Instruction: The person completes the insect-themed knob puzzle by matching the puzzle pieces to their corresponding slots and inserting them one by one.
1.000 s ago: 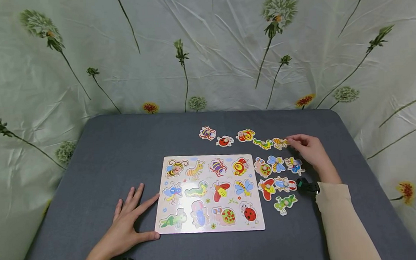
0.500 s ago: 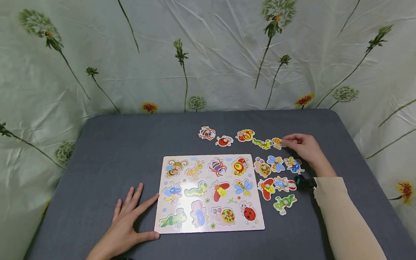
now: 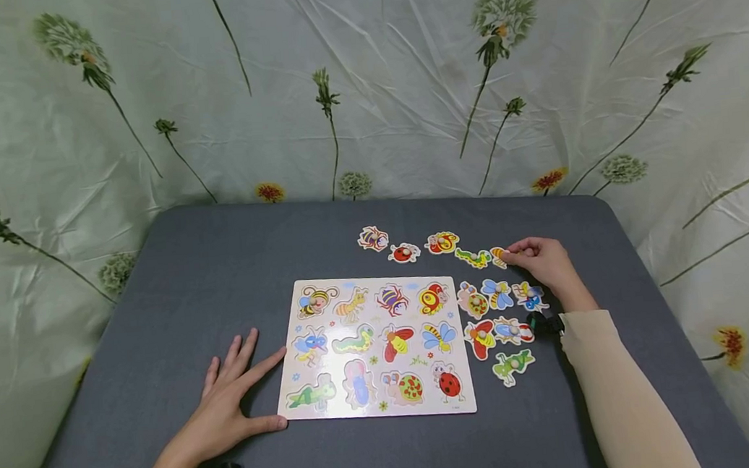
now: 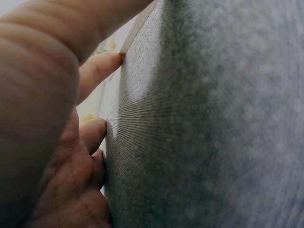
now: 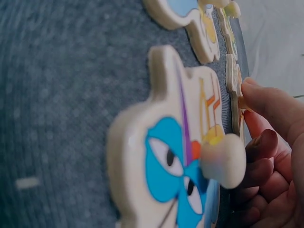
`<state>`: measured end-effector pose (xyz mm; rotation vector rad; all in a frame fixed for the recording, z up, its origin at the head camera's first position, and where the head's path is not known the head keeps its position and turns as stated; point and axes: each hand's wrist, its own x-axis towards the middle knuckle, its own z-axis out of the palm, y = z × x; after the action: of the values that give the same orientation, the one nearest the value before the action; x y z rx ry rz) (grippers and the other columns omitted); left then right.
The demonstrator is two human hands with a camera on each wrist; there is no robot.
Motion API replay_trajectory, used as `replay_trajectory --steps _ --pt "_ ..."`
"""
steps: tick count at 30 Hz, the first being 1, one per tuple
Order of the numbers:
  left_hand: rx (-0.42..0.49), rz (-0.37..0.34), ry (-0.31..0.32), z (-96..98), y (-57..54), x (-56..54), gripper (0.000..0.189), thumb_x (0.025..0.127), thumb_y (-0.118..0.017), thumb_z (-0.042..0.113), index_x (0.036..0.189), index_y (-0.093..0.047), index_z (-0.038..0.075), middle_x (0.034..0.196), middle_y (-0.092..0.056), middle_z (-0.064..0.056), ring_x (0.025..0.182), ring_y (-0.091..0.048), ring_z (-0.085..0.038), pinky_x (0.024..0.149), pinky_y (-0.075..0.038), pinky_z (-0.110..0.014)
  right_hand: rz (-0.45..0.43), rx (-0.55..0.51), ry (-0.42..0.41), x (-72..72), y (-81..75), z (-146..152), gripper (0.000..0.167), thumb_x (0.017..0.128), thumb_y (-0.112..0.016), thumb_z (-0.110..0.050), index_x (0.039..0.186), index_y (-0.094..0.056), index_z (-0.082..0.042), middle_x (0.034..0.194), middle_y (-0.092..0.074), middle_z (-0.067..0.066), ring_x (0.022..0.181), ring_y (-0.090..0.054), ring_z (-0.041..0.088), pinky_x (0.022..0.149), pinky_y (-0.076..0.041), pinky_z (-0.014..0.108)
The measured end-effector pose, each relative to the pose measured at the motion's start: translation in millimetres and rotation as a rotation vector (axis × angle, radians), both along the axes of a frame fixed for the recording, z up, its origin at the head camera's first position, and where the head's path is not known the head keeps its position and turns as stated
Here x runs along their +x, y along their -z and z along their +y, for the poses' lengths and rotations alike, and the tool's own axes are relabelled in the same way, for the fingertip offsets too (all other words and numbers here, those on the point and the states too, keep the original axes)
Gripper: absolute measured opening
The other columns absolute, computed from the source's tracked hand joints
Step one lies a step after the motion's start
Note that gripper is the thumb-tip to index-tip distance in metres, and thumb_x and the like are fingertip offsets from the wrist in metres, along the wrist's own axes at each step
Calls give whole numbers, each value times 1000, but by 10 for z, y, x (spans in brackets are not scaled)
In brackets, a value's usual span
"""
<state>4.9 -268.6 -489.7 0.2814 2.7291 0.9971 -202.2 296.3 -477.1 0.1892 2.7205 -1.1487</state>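
Observation:
My right hand [image 3: 549, 265] pinches the knob of a yellow-orange striped insect puzzle piece [image 3: 498, 257] at the table's right; the fingers cover part of it. In the right wrist view, thumb and fingertip meet at the knob of that piece [image 5: 234, 90]. With fingers spread, my left hand [image 3: 223, 404] rests on the table, its index fingertip and thumb touching the left edge of the insect puzzle board [image 3: 383, 360]. A bee piece [image 3: 315, 302] lies in the board's upper-left slot. In the left wrist view the left hand's index finger [image 4: 100, 71] reaches the board's edge.
Beside the board lie several knobbed pieces, including a snail [image 3: 473, 301], a red-winged insect [image 3: 480, 340] and a grasshopper [image 3: 514, 366]. Behind it are a spider [image 3: 373, 238], a ladybird [image 3: 405, 253], a butterfly [image 3: 442, 243] and a caterpillar [image 3: 473, 258]. Grey cloth [image 3: 252, 257] covers the table.
My right hand has shifted slightly left, its fingers now covering more of the striped piece. The left hand and the board have stayed put.

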Motion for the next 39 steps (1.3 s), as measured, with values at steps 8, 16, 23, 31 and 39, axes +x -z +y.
replay_trajectory --steps 8,16,23,31,39 --pt "-6 3 5 -11 -8 11 104 73 -91 63 164 -46 40 182 -7 -16 169 4 -46 126 10 -76 -8 4 17 -9 -5 -19 45 99 -78 -40 118 -75 0 76 -60 -6 74 -53 17 66 -43 28" --pt "-9 2 -1 -6 -18 -2 104 72 -92 63 163 -47 39 183 -7 -15 168 3 -46 127 10 -76 -9 28 24 -8 -25 48 47 100 -77 -40 119 -75 2 76 -59 -6 76 -53 19 66 -43 29" --pt "-8 1 2 0 1 6 105 72 -91 65 163 -47 39 182 -8 -16 169 4 -46 127 11 -76 -18 51 59 50 -47 205 50 100 -76 -43 122 -73 1 81 -59 -8 81 -52 16 68 -42 26" --pt "-13 -1 -3 0 -4 -1 104 72 -91 64 163 -48 39 182 -7 -15 168 3 -47 126 10 -77 -39 26 63 70 -52 278 53 99 -77 -45 124 -72 1 83 -58 -10 82 -51 16 66 -41 27" --pt "-9 0 -3 6 -10 5 105 72 -92 63 163 -48 38 182 -8 -16 168 3 -47 126 11 -77 -73 -4 46 75 -59 294 55 99 -77 -45 128 -70 1 86 -61 -12 82 -52 13 67 -44 24"
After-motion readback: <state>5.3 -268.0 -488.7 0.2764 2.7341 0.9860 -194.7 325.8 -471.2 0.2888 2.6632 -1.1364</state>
